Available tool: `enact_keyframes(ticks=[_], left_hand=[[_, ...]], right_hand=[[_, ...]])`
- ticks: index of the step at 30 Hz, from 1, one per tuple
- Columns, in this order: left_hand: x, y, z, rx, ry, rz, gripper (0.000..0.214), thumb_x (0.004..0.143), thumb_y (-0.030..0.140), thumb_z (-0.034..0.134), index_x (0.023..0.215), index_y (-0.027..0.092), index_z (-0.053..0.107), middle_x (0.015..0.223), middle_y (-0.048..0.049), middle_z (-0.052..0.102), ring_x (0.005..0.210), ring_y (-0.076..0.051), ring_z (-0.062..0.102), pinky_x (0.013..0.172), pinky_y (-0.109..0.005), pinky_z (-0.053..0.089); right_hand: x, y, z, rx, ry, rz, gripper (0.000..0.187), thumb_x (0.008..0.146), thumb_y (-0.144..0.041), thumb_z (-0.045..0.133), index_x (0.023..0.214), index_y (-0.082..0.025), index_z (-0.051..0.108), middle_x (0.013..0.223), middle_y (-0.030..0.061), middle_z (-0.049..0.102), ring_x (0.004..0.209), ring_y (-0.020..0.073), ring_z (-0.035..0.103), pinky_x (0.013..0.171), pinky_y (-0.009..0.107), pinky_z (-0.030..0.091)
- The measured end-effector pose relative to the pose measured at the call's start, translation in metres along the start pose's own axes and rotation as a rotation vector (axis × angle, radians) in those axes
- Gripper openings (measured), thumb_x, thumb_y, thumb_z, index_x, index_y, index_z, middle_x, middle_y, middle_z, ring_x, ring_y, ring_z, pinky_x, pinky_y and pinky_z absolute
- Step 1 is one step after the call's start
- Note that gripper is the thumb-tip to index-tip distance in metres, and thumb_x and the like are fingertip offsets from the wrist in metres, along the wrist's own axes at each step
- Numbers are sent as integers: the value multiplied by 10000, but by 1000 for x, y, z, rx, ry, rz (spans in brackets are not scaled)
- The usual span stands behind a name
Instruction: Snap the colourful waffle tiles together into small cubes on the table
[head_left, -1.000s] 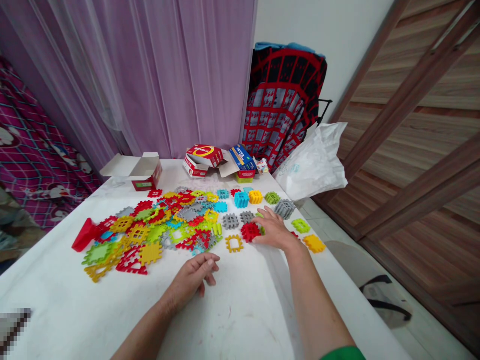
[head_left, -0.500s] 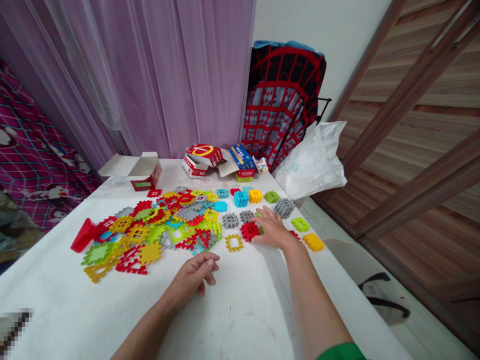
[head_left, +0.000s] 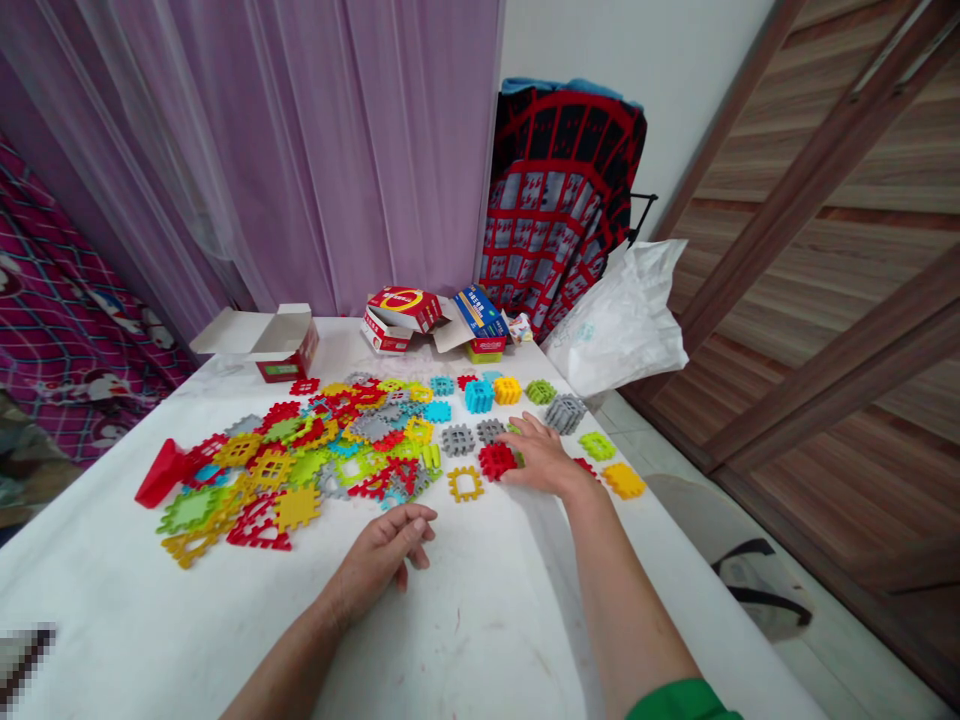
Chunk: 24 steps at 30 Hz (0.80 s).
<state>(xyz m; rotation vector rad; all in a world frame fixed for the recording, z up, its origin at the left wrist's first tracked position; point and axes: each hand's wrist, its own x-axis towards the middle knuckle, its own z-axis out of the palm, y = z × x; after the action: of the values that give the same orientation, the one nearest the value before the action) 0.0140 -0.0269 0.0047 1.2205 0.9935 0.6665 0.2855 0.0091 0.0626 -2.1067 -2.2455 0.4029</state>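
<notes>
beside right hand [head_left: 544,462], one red block [head_left: 498,460]

The colourful plastic tiles [head_left: 300,460] lie on the white tabletop [head_left: 487,620], left of the right hand [head_left: 544,462]. Small cardboard boxes [head_left: 420,318] sit behind them.

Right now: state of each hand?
Left hand: open, loosely curled on the table, holding nothing.
Right hand: open, flat, touching the red block.

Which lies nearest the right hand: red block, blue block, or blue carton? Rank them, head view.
1. The red block, at the fingertips of the right hand.
2. The blue block, farther back.
3. The blue carton, at the back edge of the table.
</notes>
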Motion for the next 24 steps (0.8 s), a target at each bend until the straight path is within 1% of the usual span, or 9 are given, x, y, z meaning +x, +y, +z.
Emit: enact_keyframes(ticks=[6, 10, 12, 13, 15, 17, 19, 21, 24], left_hand=[[-1, 4, 1, -2, 9, -13, 457, 704, 577, 622, 957, 196, 620, 806, -2, 595, 578, -106, 588, 363, -164, 371], [-1, 4, 1, 1, 7, -11, 472, 693, 587, 627, 952, 192, 619, 794, 1, 586, 577, -106, 586, 352, -160, 366], [-1, 4, 1, -1, 6, -11, 481, 688, 592, 630, 952, 190, 616, 793, 3, 582, 577, -106, 584, 348, -160, 367], [-1, 4, 1, -3, 6, -11, 484, 686, 593, 631, 952, 189, 615, 793, 3, 581, 576, -105, 582, 349, -160, 369], [-1, 4, 1, -6, 5, -10, 487, 686, 591, 629, 955, 186, 614, 796, 4, 581, 577, -102, 581, 355, -160, 374], [-1, 4, 1, -10, 8, -12, 483, 687, 582, 629, 959, 184, 616, 796, 3, 583, 575, -99, 582, 359, -158, 374], [-1, 4, 0, -23, 22, -9, 471, 689, 571, 630, 957, 184, 621, 792, 5, 583, 567, -94, 580, 358, -156, 364], [-1, 4, -1, -48, 40, -3, 460, 687, 562, 635, 950, 185, 627, 788, 9, 580, 558, -89, 572, 350, -154, 352], [-2, 5, -2, -96, 64, 0, 452, 675, 553, 653, 931, 182, 627, 782, 13, 579, 534, -77, 556, 330, -151, 321]], right_hand=[[3, 4, 5, -2, 17, -12, 611, 688, -371, 728, 1268, -265, 570, 1501, 121, 338, 1422, 309, 163, 1095, 513, 195], [1, 5, 3, -3, 13, -6, 619, 689, -360, 730, 1277, -265, 561, 1501, 115, 338, 1422, 313, 163, 1091, 527, 214], [-1, 6, 0, 6, 35, -8, 608, 690, -350, 729, 1270, -262, 570, 1489, 113, 361, 1412, 321, 195, 1085, 532, 239], [-2, 7, -1, 13, 69, -20, 574, 701, -335, 718, 1254, -259, 583, 1474, 111, 385, 1399, 315, 236, 1081, 520, 260], [-5, 11, -5, 43, 175, -70, 459, 747, -290, 666, 1201, -244, 621, 1421, 102, 461, 1336, 278, 369, 1066, 457, 319], [-9, 14, -9, 89, 294, -118, 333, 800, -250, 592, 1125, -227, 658, 1310, 86, 572, 1202, 227, 522, 1012, 378, 392], [-14, 15, -15, 123, 387, -118, 248, 838, -241, 535, 1034, -224, 686, 1137, 61, 675, 1020, 196, 626, 904, 326, 457], [-20, 12, -20, 125, 470, -99, 218, 860, -246, 501, 950, -227, 699, 979, 40, 720, 877, 183, 661, 792, 295, 479], [-26, 0, -22, 128, 582, -133, 213, 871, -253, 488, 892, -226, 698, 895, 29, 730, 804, 174, 666, 719, 270, 467]])
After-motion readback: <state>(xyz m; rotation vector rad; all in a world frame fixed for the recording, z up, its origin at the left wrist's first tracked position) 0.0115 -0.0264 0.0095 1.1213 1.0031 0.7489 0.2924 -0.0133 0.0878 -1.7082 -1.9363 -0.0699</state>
